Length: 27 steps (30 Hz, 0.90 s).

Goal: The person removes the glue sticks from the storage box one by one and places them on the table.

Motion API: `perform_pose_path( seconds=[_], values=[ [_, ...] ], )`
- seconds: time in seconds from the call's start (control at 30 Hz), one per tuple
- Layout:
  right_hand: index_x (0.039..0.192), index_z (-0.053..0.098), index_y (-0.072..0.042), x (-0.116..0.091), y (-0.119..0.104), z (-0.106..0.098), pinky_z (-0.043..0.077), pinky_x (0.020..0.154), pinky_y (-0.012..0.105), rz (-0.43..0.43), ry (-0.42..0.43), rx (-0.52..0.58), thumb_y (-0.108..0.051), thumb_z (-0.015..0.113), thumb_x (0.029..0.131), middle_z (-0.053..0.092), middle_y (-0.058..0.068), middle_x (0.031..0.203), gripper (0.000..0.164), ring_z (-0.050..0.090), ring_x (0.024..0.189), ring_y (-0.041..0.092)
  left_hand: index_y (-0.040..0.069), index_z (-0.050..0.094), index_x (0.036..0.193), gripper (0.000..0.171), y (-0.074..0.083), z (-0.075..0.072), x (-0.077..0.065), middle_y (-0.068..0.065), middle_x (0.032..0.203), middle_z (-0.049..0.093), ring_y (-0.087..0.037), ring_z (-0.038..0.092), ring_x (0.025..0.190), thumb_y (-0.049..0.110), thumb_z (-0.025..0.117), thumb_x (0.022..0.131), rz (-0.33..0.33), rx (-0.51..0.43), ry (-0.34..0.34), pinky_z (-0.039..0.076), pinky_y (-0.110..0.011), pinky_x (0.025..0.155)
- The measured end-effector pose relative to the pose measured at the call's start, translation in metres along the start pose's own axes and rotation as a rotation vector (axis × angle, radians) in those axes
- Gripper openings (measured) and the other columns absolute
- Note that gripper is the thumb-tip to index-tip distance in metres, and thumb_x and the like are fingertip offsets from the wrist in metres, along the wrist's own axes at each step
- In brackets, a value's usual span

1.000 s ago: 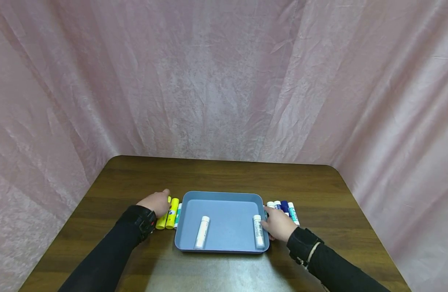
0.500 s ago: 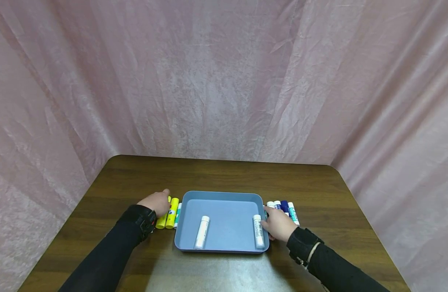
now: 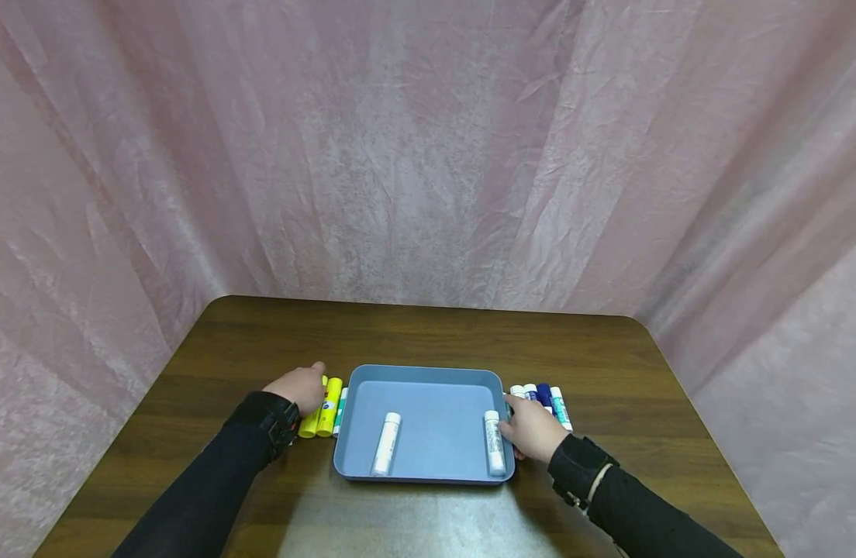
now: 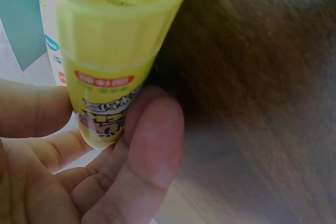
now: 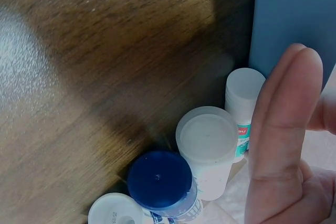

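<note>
My left hand [image 3: 300, 387] pinches a yellow glue stick [image 4: 107, 40] between thumb and fingers, left of the blue-grey tray [image 3: 435, 373]. A second yellow glue stick [image 3: 329, 407] and a white-and-green one [image 3: 340, 411] lie between that hand and the tray. At the tray's right side, my right hand [image 3: 535, 428] grips the wall, thumb over the inside and fingers along the outside. Inside the tray lie a white glue stick [image 3: 386, 444] at the left and a labelled white one [image 3: 494, 443] beside my right thumb.
Right of the tray stands a row of several glue sticks, among them one with a dark blue cap [image 5: 160, 179] and one with a white cap [image 5: 207, 135]. Underneath is a brown wooden table [image 3: 428, 333]; pink curtains [image 3: 428, 155] hang behind it.
</note>
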State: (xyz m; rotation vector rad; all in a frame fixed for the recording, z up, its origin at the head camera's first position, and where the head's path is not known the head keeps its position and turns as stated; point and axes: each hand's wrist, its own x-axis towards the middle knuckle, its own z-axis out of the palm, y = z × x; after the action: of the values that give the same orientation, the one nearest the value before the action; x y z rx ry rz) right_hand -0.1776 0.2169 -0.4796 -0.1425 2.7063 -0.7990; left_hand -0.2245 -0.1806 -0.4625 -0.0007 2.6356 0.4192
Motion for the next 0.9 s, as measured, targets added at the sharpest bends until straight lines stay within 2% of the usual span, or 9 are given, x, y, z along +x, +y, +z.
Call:
perform_pose_path(
  seconds=[0.9],
  values=[
    [0.148,0.045,0.006,-0.0007,0.0001,0.0005,0.042,0.046,0.027,-0.009,0.011,-0.015,-0.014,0.065,0.097,0.058,0.002,0.055,0.058,0.057,0.045,0.015,-0.005,0.04,0.147,0.055,0.0009,0.001,0.0014,-0.027,0.121,0.064,-0.028,0.061,0.087,0.011,0.051,0.096,0.014,0.007,0.017,0.055,-0.042,0.078]
  ],
)
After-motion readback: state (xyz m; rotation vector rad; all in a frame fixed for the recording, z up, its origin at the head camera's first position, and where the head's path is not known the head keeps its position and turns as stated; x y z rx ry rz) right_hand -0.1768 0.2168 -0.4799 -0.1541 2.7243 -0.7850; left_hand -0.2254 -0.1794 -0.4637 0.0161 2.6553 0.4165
